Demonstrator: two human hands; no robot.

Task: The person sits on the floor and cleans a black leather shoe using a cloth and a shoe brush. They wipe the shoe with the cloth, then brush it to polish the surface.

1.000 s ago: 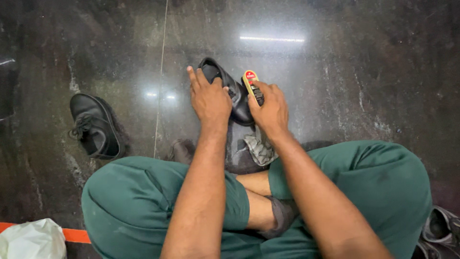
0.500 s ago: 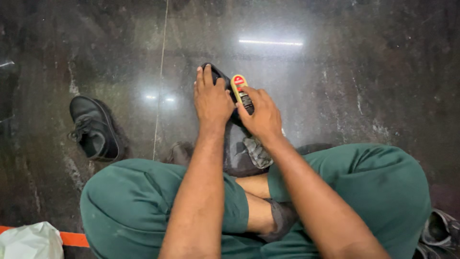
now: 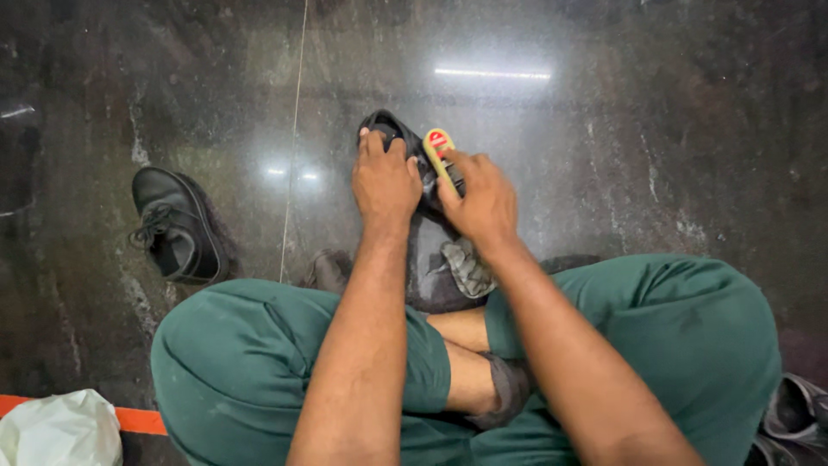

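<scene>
Black shoe [image 3: 405, 147]: on floor [image 3: 647, 129], under both hands.
Left hand [image 3: 384, 181]: grip closed over shoe.
Right hand [image 3: 485, 203]: grip closed on polish brush [image 3: 438, 148], against shoe's right side.

A small oval label [image 3: 437, 138], red on a yellow ground, caps the far end of a brush [image 3: 444, 160] gripped in the right hand [image 3: 483, 203], pressed against a black shoe [image 3: 397, 142]. At the lower left corner, a crumpled white plastic bag [image 3: 56, 429] lies on the dark stone floor [image 3: 647, 129], beside an orange strip [image 3: 138, 421]. No signs or screens appear.
</scene>
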